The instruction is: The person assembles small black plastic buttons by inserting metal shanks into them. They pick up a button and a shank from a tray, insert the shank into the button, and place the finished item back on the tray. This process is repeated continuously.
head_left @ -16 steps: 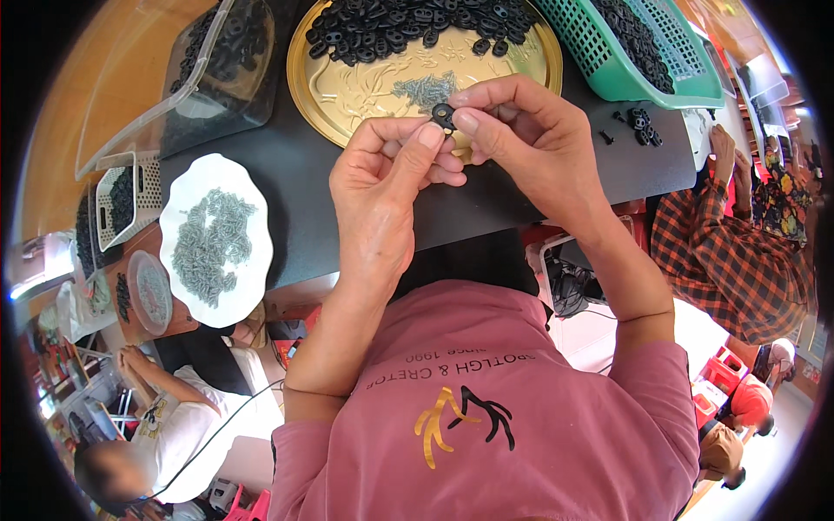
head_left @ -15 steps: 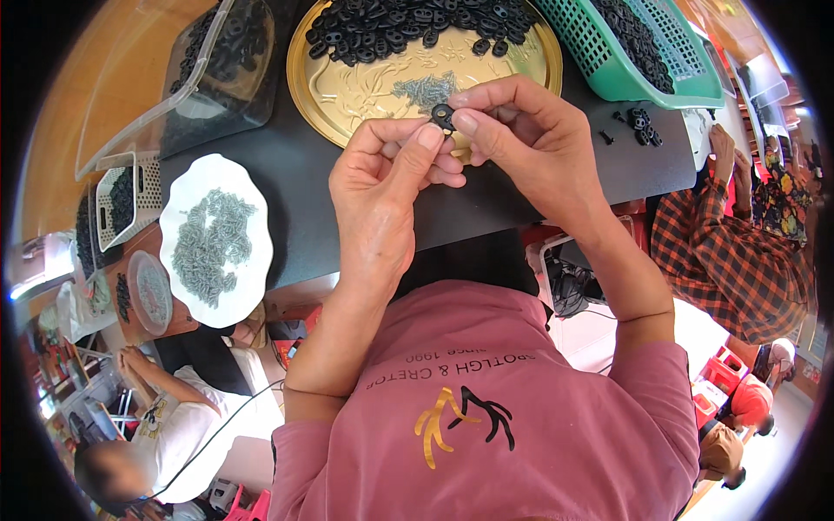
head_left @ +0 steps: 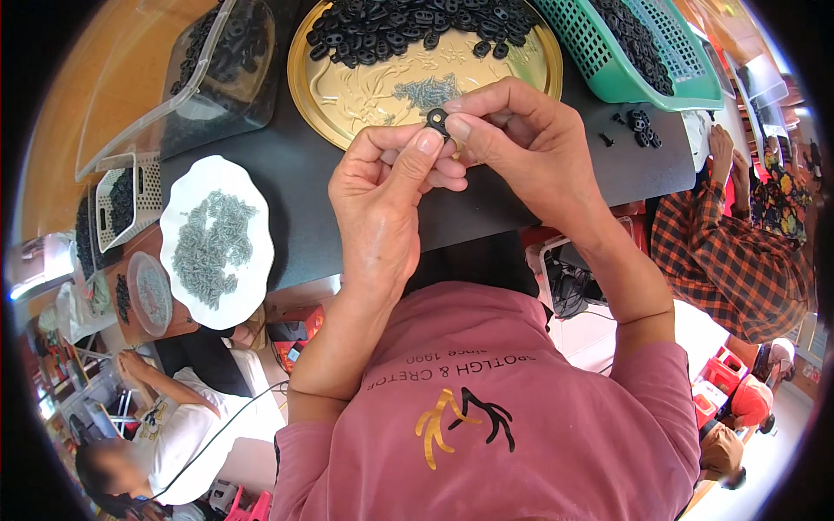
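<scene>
Delicately, my left hand [head_left: 387, 182] pinches a black holed piece [head_left: 437, 127] between closed fingers [head_left: 426, 143] near the gold tray [head_left: 347, 91]; my right hand [head_left: 539, 143] has fingers almost together against it, hold unclear. Probably light, stiff and smooth, it's best held by the rim.

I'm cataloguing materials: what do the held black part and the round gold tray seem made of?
Small black rounded part: probably plastic or hard rubber, satin, judging by its smooth, uniform surface. Round gold embossed tray: likely metal, shiny, given bright reflections, though coated plastic is possible.
</scene>
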The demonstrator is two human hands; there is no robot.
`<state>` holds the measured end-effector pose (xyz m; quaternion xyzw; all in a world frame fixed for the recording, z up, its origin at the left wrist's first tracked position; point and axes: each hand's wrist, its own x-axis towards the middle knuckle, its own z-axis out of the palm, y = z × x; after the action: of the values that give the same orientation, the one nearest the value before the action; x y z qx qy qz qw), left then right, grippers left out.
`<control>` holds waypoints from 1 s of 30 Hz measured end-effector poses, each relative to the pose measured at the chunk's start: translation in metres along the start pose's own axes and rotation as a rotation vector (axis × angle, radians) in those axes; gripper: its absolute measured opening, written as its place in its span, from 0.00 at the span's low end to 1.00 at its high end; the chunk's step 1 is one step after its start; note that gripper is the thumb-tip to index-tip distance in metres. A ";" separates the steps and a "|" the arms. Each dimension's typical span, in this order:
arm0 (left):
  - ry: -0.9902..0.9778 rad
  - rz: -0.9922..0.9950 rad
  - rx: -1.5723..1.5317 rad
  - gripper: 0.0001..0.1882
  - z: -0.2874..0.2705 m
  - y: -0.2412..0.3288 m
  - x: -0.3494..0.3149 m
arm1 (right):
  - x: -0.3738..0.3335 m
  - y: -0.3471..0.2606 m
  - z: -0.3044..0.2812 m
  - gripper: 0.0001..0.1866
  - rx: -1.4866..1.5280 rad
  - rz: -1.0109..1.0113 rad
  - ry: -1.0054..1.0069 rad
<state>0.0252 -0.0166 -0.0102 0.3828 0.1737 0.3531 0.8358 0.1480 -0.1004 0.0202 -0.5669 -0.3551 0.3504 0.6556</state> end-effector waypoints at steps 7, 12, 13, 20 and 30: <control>-0.201 0.092 0.261 0.12 -0.001 0.014 -0.002 | 0.012 -0.027 -0.025 0.11 0.023 0.190 -0.288; -0.358 0.292 0.546 0.16 -0.007 0.015 0.003 | 0.015 -0.029 -0.029 0.18 0.002 0.256 -0.370; -0.350 0.322 0.595 0.15 -0.009 0.015 0.004 | 0.016 -0.028 -0.028 0.19 0.005 0.266 -0.377; -0.305 0.406 0.604 0.11 -0.007 0.010 0.002 | 0.009 -0.025 -0.020 0.22 0.048 0.279 -0.335; -0.241 0.363 0.632 0.10 -0.009 0.008 -0.001 | 0.009 -0.019 -0.019 0.21 0.040 0.267 -0.328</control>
<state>0.0162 -0.0087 -0.0096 0.6849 0.1039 0.3767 0.6149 0.1698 -0.1039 0.0379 -0.5310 -0.3718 0.5289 0.5478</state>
